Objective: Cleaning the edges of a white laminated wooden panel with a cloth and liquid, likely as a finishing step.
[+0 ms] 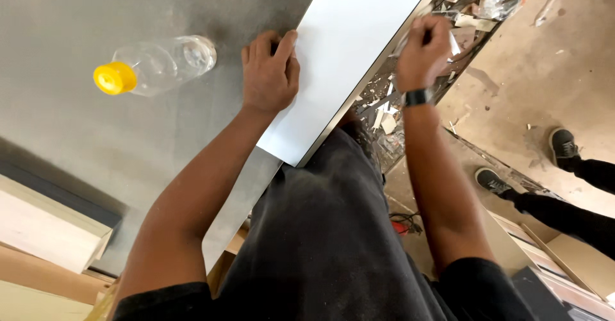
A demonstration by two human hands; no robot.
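A long white board (349,45) lies across the grey table (96,135), its near end sticking out past the table's edge. My left hand (269,71) presses flat on the board's left edge, fingers together. At the board's right edge, my right hand (423,49), with a black watch on the wrist, is closed on something thin and pale, which looks like a strip of edge tape (453,42); what it is exactly is blurred.
A clear plastic bottle with a yellow cap (154,65) lies on the table left of my hand. Offcuts and scrap (384,113) litter the floor below the board. Another person's black shoes (564,145) stand at the right. Wooden boards (45,231) are stacked at lower left.
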